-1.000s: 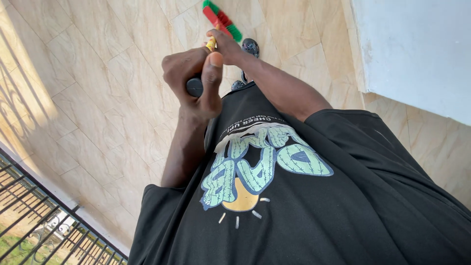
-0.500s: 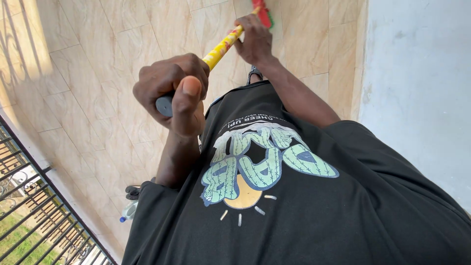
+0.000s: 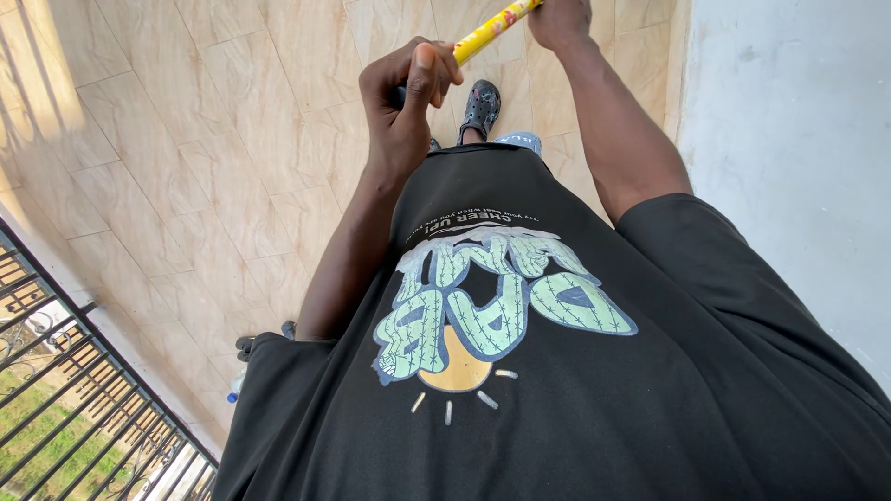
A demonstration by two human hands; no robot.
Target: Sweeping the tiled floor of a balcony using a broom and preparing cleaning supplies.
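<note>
- I see the left hand fisted tight around the lower end of a yellow broom handle, thumb pressed up along the top of the fist.
- The yellow handle runs up and to the right from that left hand, patterned with small red marks, and leaves the top edge of the view.
- My right hand sits further up the same handle, well above the left hand; it is cut by the frame edge, so I cannot tell for certain how its fingers are set, though the handle meets it there.
- Just below and right of the left hand, I see a dark perforated clog on the person's foot, standing on the tiled floor.
- The beige tiled floor spreads out to the left of the left hand, with sunlit stripes across it.
- Below the left hand, the black T-shirt with a green cactus-letter print and a yellow bulb shape fills the lower view.
- Far down-left of the left hand, a black metal railing lines the floor's edge, grass showing beyond it.
- To the right of the left hand, past the right forearm, stands a pale plastered wall.
</note>
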